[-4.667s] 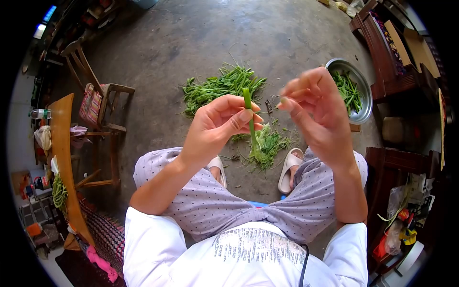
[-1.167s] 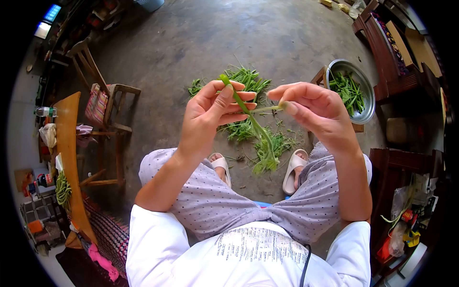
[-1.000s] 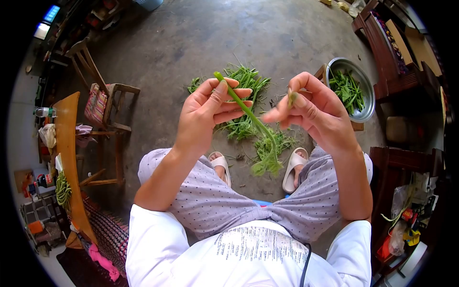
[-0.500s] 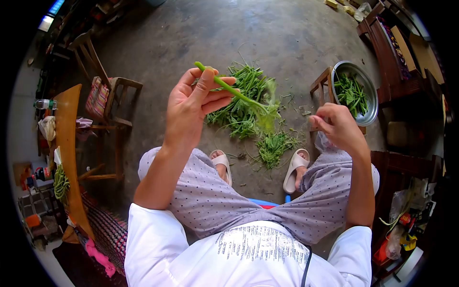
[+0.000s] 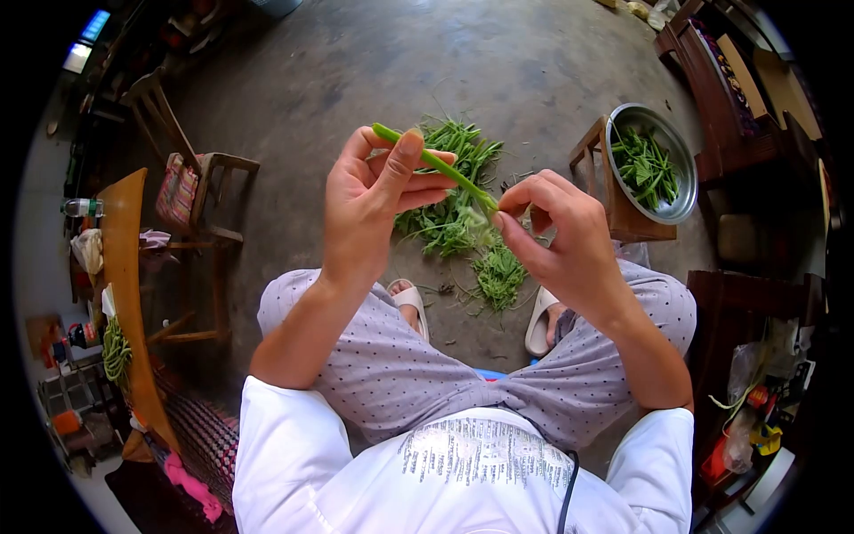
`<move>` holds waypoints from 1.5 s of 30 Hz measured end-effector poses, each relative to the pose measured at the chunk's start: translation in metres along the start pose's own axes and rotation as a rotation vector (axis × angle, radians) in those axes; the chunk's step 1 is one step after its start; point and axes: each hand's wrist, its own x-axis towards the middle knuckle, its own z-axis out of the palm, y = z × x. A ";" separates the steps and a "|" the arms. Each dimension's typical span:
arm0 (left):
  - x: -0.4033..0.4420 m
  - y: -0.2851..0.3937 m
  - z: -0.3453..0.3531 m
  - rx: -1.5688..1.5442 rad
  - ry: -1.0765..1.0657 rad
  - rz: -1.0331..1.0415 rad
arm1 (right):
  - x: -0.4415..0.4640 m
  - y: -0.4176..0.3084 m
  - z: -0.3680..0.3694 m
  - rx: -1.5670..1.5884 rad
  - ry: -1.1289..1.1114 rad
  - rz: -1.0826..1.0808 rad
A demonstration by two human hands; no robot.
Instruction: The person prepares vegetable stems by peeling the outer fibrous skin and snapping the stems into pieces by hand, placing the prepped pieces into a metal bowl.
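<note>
A green vegetable stem (image 5: pixel 454 173) slants between my two hands above the floor. My left hand (image 5: pixel 381 182) pinches its upper part between thumb and fingers. At the lower, leafy end, my right hand (image 5: pixel 553 230) has thumb and forefinger closed on the stem. Below them a heap of leafy green stems (image 5: pixel 458 142) lies on the floor, partly hidden by my hands. A smaller pile of leaf scraps (image 5: pixel 499 275) is nearer my feet. To the right, a metal basin (image 5: pixel 687 196) holds cut green stems (image 5: pixel 646 166).
The basin stands on a small wooden stool (image 5: pixel 628 219). At the left are a wooden chair (image 5: pixel 191 178) and a wooden table (image 5: pixel 124 258) with a bundle of green strands (image 5: pixel 116 345). Dark wooden furniture (image 5: pixel 725 147) lines the right side. My sandals (image 5: pixel 538 325) rest on the concrete floor.
My right hand has moved left and inward from near the basin and now grips the stem's leafy end. My left hand, still holding the stem, has shifted slightly right.
</note>
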 end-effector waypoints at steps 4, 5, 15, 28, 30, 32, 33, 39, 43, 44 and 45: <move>0.000 0.001 0.001 -0.017 -0.041 0.034 | 0.003 -0.001 -0.005 0.106 -0.054 0.059; -0.001 0.001 0.001 -0.017 -0.041 0.034 | 0.003 0.000 -0.007 0.125 -0.087 0.078; -0.010 -0.010 0.007 0.047 -0.233 0.074 | 0.012 -0.011 -0.014 0.128 0.094 -0.040; -0.018 -0.019 0.019 0.270 -0.230 0.232 | 0.011 -0.014 -0.015 0.075 0.032 -0.066; -0.017 -0.017 0.019 0.433 -0.238 0.313 | 0.011 -0.013 -0.014 0.044 0.023 -0.081; -0.015 -0.016 0.018 0.475 -0.243 0.345 | 0.011 -0.013 -0.010 0.112 0.088 -0.066; -0.015 -0.016 0.018 0.518 -0.247 0.377 | 0.011 -0.012 -0.009 0.113 0.088 -0.066; -0.016 -0.015 0.017 0.707 -0.223 0.438 | 0.011 -0.011 -0.005 0.068 0.084 -0.060; -0.016 -0.014 0.017 0.691 -0.212 0.450 | 0.012 -0.014 -0.006 0.072 0.085 -0.039; -0.016 -0.013 0.017 0.637 -0.231 0.378 | 0.012 -0.015 -0.008 0.118 0.094 -0.011; -0.016 -0.012 0.016 0.582 -0.248 0.306 | 0.014 -0.015 -0.011 0.118 0.093 -0.012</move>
